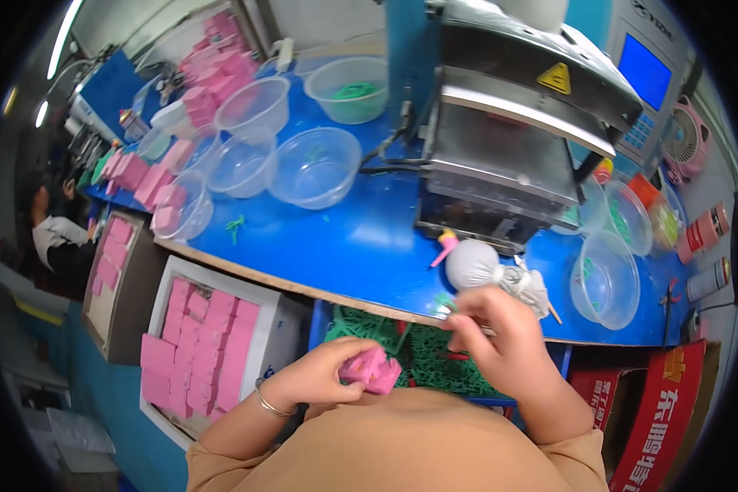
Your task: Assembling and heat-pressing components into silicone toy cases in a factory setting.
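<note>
L hand [334, 373] is nearest, w/ fingers & thumb curled around a pink block [373, 371] that sits just above the person's lap; if that hold slackens, the block could drop onto the lap or poss. into the blue-edged bin [443, 369] of green pieces just beyond. R hand [500, 328] is apart from the L, over the counter's front edge, thumb & index tip pinched by a small green piece [444, 305]; can't tell if they grip it. A piece that thin would prob. slip if pinched off-centre, & be hard to pick out if it fell among the others. Off to the L, a white box [166, 275] holds rows of pink blocks. Further on, the blue counter [361, 246] carries a tied cloth ball [473, 264] near the R hand; a careless elbow or wrist might nudge it. Clear bowls [316, 168] & a metal press [504, 152] stand behind.
</note>
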`<move>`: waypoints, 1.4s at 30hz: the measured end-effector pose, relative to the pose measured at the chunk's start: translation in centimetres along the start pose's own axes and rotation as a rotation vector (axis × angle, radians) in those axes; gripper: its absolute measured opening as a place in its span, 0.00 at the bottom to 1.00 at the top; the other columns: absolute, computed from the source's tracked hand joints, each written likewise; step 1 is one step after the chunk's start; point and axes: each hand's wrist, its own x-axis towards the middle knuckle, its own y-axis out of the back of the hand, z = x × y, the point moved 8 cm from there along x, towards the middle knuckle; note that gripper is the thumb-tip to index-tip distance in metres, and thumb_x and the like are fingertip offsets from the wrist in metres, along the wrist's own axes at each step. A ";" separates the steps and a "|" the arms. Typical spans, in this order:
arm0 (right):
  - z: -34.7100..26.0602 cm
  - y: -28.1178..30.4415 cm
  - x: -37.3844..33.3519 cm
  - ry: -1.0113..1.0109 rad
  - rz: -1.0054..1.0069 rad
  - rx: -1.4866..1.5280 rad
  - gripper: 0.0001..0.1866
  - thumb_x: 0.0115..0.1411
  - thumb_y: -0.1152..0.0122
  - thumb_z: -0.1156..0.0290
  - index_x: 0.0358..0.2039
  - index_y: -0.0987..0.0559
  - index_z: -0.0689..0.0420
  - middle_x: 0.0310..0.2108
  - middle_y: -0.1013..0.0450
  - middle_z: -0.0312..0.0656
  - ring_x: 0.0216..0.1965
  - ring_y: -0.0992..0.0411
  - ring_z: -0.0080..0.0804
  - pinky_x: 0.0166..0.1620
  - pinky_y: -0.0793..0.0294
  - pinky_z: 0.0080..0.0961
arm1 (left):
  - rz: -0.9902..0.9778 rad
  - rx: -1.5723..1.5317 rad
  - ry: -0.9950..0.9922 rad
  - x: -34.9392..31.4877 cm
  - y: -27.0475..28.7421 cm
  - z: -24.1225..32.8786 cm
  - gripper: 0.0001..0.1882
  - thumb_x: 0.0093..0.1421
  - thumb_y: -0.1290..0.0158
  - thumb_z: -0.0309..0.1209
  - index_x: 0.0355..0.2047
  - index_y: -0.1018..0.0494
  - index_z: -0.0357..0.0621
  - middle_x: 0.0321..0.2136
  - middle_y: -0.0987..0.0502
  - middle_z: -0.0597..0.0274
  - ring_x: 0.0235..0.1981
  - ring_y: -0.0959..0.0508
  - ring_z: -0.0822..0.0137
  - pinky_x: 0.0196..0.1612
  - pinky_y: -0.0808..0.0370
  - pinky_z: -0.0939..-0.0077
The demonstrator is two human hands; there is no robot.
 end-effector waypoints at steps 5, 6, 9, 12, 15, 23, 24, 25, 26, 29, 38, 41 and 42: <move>-0.8 -6.6 9.3 -0.080 -0.092 0.133 0.05 0.57 0.49 0.75 0.30 0.31 0.65 0.20 0.29 0.44 0.18 0.29 0.29 0.23 0.30 0.26 | 0.308 -1.032 0.063 -3.3 0.0 -4.0 0.27 0.49 0.45 0.25 0.51 0.39 0.37 0.42 0.30 0.53 0.41 0.26 0.60 0.43 0.25 0.67; -1.0 -7.0 11.3 -0.048 -0.015 0.162 0.05 0.57 0.49 0.76 0.31 0.30 0.65 0.20 0.29 0.45 0.18 0.28 0.31 0.24 0.30 0.27 | 0.358 -1.176 -0.016 -3.8 0.4 -4.8 0.26 0.50 0.44 0.24 0.49 0.39 0.38 0.42 0.30 0.53 0.40 0.25 0.59 0.41 0.25 0.66; -2.7 -6.3 15.1 0.155 0.201 -0.135 0.10 0.56 0.46 0.72 0.36 0.28 0.64 0.28 0.27 0.50 0.27 0.27 0.41 0.31 0.28 0.33 | 0.357 -1.268 -0.159 -4.6 0.6 -5.0 0.26 0.49 0.42 0.23 0.48 0.39 0.40 0.43 0.32 0.52 0.46 0.28 0.55 0.46 0.26 0.59; -4.9 -7.3 12.7 0.348 0.235 -0.312 0.11 0.54 0.44 0.69 0.37 0.27 0.61 0.33 0.27 0.50 0.34 0.28 0.45 0.36 0.28 0.36 | 0.424 -1.314 -0.205 -5.4 2.1 -4.6 0.27 0.50 0.42 0.24 0.49 0.40 0.42 0.47 0.35 0.52 0.52 0.33 0.51 0.51 0.30 0.48; -7.2 -10.8 6.5 0.643 -0.087 -0.233 0.15 0.49 0.39 0.63 0.35 0.25 0.57 0.34 0.28 0.46 0.36 0.29 0.43 0.38 0.29 0.34 | 0.380 -1.360 -0.234 -5.0 3.7 -2.4 0.27 0.53 0.48 0.24 0.53 0.43 0.40 0.47 0.33 0.54 0.51 0.31 0.55 0.51 0.30 0.57; -6.3 -10.7 -1.4 0.746 -0.105 -0.359 0.15 0.47 0.37 0.61 0.32 0.26 0.57 0.30 0.31 0.39 0.33 0.31 0.34 0.36 0.33 0.30 | 0.250 -1.605 -0.244 0.3 5.9 -1.4 0.19 0.59 0.52 0.39 0.47 0.36 0.42 0.37 0.32 0.61 0.38 0.30 0.65 0.43 0.31 0.68; -5.7 -11.0 -1.8 0.754 -0.148 -0.360 0.15 0.46 0.36 0.61 0.31 0.26 0.57 0.29 0.31 0.39 0.33 0.31 0.33 0.35 0.33 0.29 | 0.179 -1.688 -0.315 0.9 5.9 -0.8 0.19 0.58 0.51 0.41 0.44 0.35 0.42 0.33 0.32 0.63 0.33 0.31 0.69 0.40 0.31 0.70; -5.5 -10.1 -1.9 0.759 -0.102 -0.392 0.15 0.45 0.36 0.62 0.30 0.26 0.57 0.29 0.30 0.39 0.31 0.31 0.34 0.34 0.33 0.29 | 0.220 -1.506 -0.255 1.2 5.6 -0.8 0.19 0.57 0.49 0.46 0.38 0.35 0.44 0.29 0.34 0.66 0.26 0.35 0.73 0.37 0.34 0.74; -5.5 -8.1 -2.1 0.722 0.010 -0.534 0.13 0.45 0.36 0.65 0.30 0.25 0.57 0.31 0.29 0.41 0.30 0.30 0.34 0.33 0.32 0.29 | 0.210 -1.509 -0.253 1.4 5.5 -0.5 0.19 0.57 0.49 0.46 0.38 0.35 0.44 0.29 0.34 0.66 0.26 0.35 0.73 0.37 0.34 0.74; -2.1 -0.2 -1.7 0.278 0.465 -0.891 0.23 0.43 0.36 0.74 0.42 0.30 0.61 0.42 0.31 0.49 0.44 0.32 0.48 0.47 0.34 0.39 | 0.080 -1.398 -0.257 1.2 4.3 0.4 0.24 0.55 0.49 0.53 0.36 0.36 0.44 0.26 0.35 0.66 0.23 0.36 0.75 0.31 0.36 0.77; -3.3 3.7 -2.7 0.260 0.466 -0.771 0.25 0.41 0.36 0.80 0.44 0.27 0.55 0.36 0.35 0.46 0.37 0.35 0.41 0.41 0.34 0.33 | 0.040 -1.617 -0.134 1.6 3.7 1.2 0.32 0.59 0.69 0.63 0.32 0.36 0.43 0.19 0.36 0.62 0.14 0.40 0.74 0.21 0.39 0.76; -6.2 1.8 -4.7 0.600 0.695 -0.308 0.20 0.44 0.37 0.78 0.42 0.26 0.56 0.38 0.36 0.48 0.37 0.35 0.40 0.39 0.33 0.31 | 0.140 -1.657 0.038 2.3 3.2 0.6 0.32 0.60 0.71 0.61 0.29 0.33 0.44 0.16 0.36 0.62 0.13 0.40 0.73 0.19 0.40 0.75; -6.8 -0.9 -3.5 0.652 0.484 -0.567 0.23 0.43 0.36 0.77 0.43 0.26 0.55 0.36 0.35 0.47 0.36 0.35 0.39 0.38 0.34 0.32 | 0.140 -1.560 -0.009 2.6 3.3 1.1 0.32 0.61 0.72 0.60 0.32 0.32 0.44 0.18 0.34 0.63 0.13 0.40 0.73 0.18 0.39 0.75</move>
